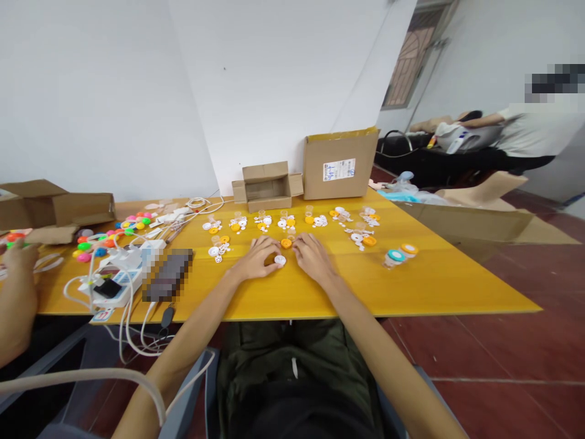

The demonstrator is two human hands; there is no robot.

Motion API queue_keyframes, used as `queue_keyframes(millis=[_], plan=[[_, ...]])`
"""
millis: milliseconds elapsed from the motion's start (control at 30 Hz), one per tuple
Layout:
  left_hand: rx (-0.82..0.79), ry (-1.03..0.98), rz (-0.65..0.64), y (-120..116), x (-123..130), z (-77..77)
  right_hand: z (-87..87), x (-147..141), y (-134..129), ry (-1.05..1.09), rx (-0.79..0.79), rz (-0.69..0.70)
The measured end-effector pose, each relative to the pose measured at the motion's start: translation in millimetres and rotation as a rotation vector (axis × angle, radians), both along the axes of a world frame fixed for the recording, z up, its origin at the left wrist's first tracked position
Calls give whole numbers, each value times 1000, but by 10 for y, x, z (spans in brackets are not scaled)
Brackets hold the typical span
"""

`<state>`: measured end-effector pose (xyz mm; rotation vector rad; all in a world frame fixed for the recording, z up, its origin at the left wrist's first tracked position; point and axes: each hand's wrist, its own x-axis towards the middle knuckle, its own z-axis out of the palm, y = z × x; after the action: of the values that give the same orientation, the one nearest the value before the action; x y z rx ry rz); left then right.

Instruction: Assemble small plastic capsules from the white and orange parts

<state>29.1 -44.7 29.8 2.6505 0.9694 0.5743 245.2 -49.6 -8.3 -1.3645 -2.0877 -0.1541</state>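
My left hand [259,258] rests on the table with thumb and fingers apart, the thumb against a white round plastic part [280,261]. My right hand [313,255] is closed, its fingertips bent together beside an orange round cap [286,243]; anything between them is too small to make out. Just behind the cap stands a small clear plastic cup [291,232]. Farther back, several little groups of similar parts are spread in a row, with orange caps [235,227], white discs [266,222] and clear cups [262,214].
Two capped clear pieces, one with a teal ring [395,256], stand at right. To the left are a power strip [132,274], cables, a phone [168,275] and coloured balls [123,228]. Cardboard boxes [340,164] line the back. Another person's hand [21,259] is at far left.
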Motion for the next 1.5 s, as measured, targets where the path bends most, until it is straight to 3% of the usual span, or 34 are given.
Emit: queue_keyframes(millis=[233,467,633,767,900,1200,1500], plan=[[-11,-3,1,-13,-4,8,-126,2,91,-108,115,117],[12,-11,-6,-3,-10,-12,-96,-68,93,-202,157,124],[18,-6,-6,0,-7,-14,-72,-77,55,-76,139,118],[13,-6,3,8,0,-24,-21,-100,-10,36,156,207],[13,3,21,24,4,-40,46,-158,-76,30,155,323],[23,9,27,22,13,-32,95,-165,-114,25,152,424],[24,-2,30,21,14,-29,93,-162,-120,36,115,425]])
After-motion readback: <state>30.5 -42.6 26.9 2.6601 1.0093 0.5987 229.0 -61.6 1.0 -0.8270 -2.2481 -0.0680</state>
